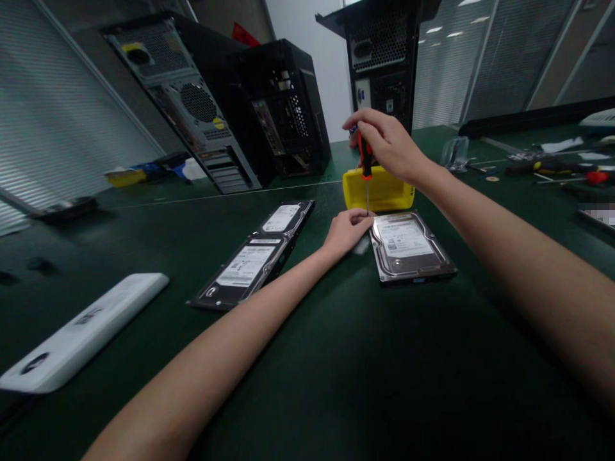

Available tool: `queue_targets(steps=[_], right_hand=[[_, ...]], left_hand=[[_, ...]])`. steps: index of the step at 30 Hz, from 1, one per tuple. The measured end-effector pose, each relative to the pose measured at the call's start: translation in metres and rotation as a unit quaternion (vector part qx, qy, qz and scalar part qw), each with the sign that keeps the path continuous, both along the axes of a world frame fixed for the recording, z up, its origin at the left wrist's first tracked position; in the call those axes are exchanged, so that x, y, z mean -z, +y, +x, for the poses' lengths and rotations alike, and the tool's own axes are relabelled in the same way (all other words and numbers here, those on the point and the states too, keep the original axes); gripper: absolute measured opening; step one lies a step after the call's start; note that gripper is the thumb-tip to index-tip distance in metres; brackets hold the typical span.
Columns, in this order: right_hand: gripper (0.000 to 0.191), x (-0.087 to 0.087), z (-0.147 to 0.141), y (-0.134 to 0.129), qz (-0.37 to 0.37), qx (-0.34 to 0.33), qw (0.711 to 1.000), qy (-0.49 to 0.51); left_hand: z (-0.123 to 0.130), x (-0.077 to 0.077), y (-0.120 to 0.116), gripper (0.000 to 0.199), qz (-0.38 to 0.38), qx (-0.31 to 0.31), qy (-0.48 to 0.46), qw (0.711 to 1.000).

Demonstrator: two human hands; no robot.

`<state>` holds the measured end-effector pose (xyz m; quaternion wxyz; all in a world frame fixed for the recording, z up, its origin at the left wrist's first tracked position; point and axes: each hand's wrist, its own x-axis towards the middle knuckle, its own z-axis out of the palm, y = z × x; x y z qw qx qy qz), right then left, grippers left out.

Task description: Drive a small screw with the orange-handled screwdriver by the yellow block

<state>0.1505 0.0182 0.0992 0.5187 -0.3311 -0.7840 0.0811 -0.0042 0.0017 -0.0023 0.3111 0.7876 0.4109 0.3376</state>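
My right hand [384, 141] is closed round the red and black handle of a screwdriver [366, 157], held upright with its shaft pointing down. The tip meets the far left corner of a silver hard drive [403, 240] lying label up on the table. At that same corner my left hand [346, 229] has its thumb and fingers pinched on the drive's edge, close beside the shaft. The fingertips partly hide the tip and any screw there. Just behind the drive sits a yellow tray [384, 192]. Two more hard drives [247, 266] [286, 218] lie end to end to the left.
Black computer cases [211, 102] [288, 109] stand at the back left, another case [384, 70] behind my right hand. A white power strip [86, 333] lies at the left. To the right are a clear plastic container [455, 153] and scattered tools [552, 168] on the green table [336, 384].
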Motion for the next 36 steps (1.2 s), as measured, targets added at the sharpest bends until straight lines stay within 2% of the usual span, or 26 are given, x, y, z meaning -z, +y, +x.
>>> queue_targets(steps=[5,11,19,33,36], right_hand=[[0.041,0.000,0.000,0.004,-0.001,-0.001,1.000,0.007],[0.044,-0.001,0.001,0.005,0.022,0.008,1.000,0.014],[0.046,-0.003,0.002,0.007,0.048,0.017,0.999,0.015],[0.041,-0.003,0.001,-0.003,0.067,0.071,0.994,-0.054],[0.036,-0.002,0.002,-0.001,0.070,0.064,0.994,-0.057]], left_hand=[[0.000,0.000,0.000,0.031,0.000,0.009,-0.001,1.000],[0.001,-0.002,-0.002,0.030,-0.006,-0.006,0.008,1.000],[0.000,-0.001,0.000,0.030,-0.001,0.005,0.006,1.000],[0.001,-0.003,-0.003,0.029,-0.010,-0.001,0.000,1.000],[0.001,-0.002,-0.002,0.030,-0.005,0.005,-0.001,1.000]])
